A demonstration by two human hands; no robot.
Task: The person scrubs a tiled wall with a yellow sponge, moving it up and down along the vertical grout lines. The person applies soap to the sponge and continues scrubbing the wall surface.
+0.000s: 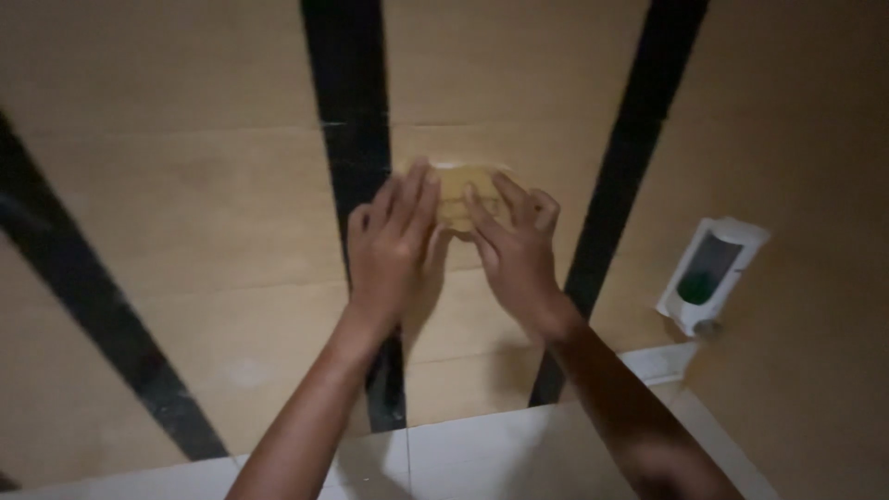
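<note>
Both my hands are raised against a tan tiled wall (204, 213). My left hand (389, 245) lies flat with its fingers pressed on the left edge of a yellowish cloth or sponge (457, 192). My right hand (512, 243) presses the same cloth from the right, fingers spread over it. The cloth sits flat on the wall between two black vertical stripes. Most of the cloth is hidden under my fingers.
Black tile stripes run down the wall at the left (83, 296), the middle (352, 120) and the right (630, 157). A white wall-mounted soap dispenser (708, 273) with green liquid hangs on the right. White tiles (482, 458) run along the bottom.
</note>
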